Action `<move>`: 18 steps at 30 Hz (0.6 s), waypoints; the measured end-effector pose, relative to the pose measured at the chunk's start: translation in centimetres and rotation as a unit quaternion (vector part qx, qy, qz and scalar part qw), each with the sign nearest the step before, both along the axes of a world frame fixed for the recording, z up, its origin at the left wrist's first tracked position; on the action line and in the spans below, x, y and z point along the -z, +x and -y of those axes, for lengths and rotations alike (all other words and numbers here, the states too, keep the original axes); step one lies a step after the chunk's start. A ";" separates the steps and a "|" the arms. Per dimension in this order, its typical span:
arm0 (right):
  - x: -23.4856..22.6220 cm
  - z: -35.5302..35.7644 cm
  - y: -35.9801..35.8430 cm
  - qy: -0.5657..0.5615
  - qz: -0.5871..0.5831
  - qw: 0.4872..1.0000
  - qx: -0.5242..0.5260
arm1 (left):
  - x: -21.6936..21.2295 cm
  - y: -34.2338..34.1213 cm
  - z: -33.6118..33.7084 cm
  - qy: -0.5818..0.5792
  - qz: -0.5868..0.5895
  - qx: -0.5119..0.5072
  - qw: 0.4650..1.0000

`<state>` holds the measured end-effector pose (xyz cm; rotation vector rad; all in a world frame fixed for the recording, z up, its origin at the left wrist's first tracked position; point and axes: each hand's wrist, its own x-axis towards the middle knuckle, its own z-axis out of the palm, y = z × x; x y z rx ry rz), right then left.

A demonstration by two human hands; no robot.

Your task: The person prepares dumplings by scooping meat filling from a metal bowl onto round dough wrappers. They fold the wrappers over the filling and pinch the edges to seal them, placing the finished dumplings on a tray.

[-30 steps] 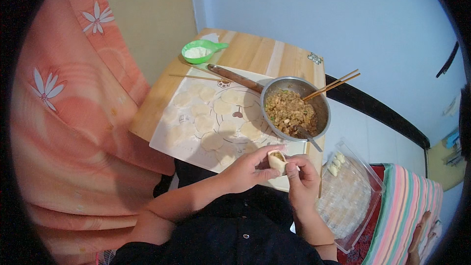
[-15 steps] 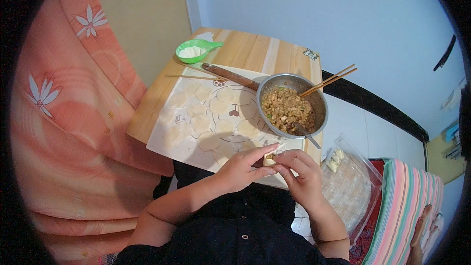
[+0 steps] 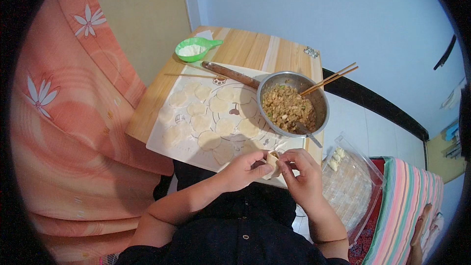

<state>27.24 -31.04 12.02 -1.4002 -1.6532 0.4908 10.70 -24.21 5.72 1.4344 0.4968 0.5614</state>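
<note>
A partly folded dumpling [image 3: 272,165] is held up between my two hands over the near edge of the white mat [image 3: 159,140]. Some brownish filling shows in its open top. My left hand [image 3: 245,171] pinches it from the left with thumb and fingers. My right hand [image 3: 301,172] grips the wrapper's right edge between thumb and fingertips. Beyond them lie several round dough wrappers [image 3: 209,140], flat on the mat. Just past my right hand stands a metal bowl [image 3: 322,118] of minced filling [image 3: 287,105], with a spoon [image 3: 312,137] and chopsticks [image 3: 333,78] in it.
A rolling pin [image 3: 230,74] lies against the bowl, near a thin stick [image 3: 191,75]. A green scoop [image 3: 200,49] of flour sits at the table's [image 3: 250,44] far left. Lower right, a clear tray [image 3: 351,191] holds a few finished dumplings [image 3: 336,158]. An orange curtain [image 3: 83,132] hangs at left.
The fingers of my left hand have curled in from a more stretched pose. The dumpling has turned more upright, so its open top shows. The wrappers and bowl stay in place.
</note>
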 end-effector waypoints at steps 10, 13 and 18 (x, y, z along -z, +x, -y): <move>0.9 0.6 -0.1 0.018 0.007 0.999 0.028 | -0.8 0.4 0.5 -0.067 0.014 -0.009 0.998; -0.3 0.2 0.0 0.058 0.054 0.997 0.009 | -0.7 0.3 0.4 -0.043 0.006 -0.014 0.999; -0.6 -0.4 -0.1 0.028 0.068 0.997 -0.010 | -0.6 0.4 0.4 0.028 -0.041 -0.033 0.998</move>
